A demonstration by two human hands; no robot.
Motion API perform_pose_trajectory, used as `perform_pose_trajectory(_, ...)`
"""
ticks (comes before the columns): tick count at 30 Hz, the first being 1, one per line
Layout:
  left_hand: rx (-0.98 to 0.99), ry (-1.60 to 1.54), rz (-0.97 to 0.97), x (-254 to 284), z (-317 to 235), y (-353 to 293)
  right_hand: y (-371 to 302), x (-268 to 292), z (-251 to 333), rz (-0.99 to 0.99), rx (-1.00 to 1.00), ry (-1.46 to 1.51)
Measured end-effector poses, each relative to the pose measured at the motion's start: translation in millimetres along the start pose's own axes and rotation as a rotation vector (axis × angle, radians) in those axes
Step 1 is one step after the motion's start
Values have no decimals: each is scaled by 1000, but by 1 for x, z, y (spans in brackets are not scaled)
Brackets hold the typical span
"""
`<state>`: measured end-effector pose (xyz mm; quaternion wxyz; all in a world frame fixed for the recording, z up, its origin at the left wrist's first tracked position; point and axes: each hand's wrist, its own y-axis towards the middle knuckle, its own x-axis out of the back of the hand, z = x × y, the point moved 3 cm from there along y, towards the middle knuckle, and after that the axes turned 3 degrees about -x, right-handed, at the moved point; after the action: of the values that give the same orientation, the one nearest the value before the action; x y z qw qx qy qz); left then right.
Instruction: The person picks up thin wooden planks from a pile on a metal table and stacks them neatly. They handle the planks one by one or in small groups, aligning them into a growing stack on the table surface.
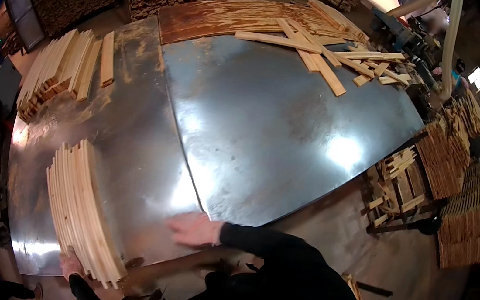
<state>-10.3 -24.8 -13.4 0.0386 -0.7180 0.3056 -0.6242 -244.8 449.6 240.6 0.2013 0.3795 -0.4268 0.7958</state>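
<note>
A row of pale wooden strips [80, 207] lies side by side on the metal-topped table [141, 197], at the near left. At the near end of its left side, my left hand [71, 264] grips the outer strips, some fingers hidden. My right hand [195, 230] is over the tabletop, right of the row and apart from it. Motion blurs it, but the fingers look stretched out to the left and nothing shows in them.
More strips [61, 66] are stacked at the far left of the table. Loose boards [321, 54] lie crossed at its far right, beside a brown wooden panel [228, 16]. Stacked wood [462, 224] and a small wooden stand [400, 191] are on the right, off the table.
</note>
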Motion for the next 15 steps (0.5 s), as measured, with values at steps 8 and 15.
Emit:
perform_pose_trajectory(8, -489, -719, -341, 79, -192, -181, 57, 132, -398, -968, -579, 54)
perform_pose_trajectory(15, -1046, -286, 498, -133, -559, -436, 112, 210, -610, -834, -672, 58)
